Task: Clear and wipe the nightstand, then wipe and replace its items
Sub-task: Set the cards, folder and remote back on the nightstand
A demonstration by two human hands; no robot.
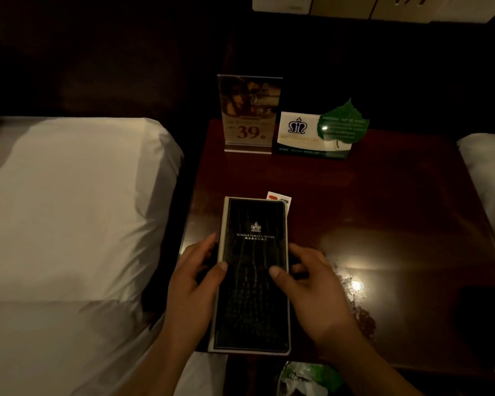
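Observation:
A black hotel folder (252, 281) with a crown logo lies at the front left of the dark red nightstand (383, 212). My left hand (192, 284) grips its left edge and my right hand (312, 287) grips its right edge, thumbs on the cover. A small white card with a red mark (279, 197) pokes out from behind the folder's far right corner. At the back stand an acrylic sign reading 39 (249, 112) and a white crown-logo card with a green leaf tag (320, 132).
A bed with white sheets (69, 210) lies close on the left, another white bed corner (489, 172) on the right. Crumpled green and white plastic (309, 378) sits below the nightstand's front edge. White wall panels (340, 4) hang above the dark headboard.

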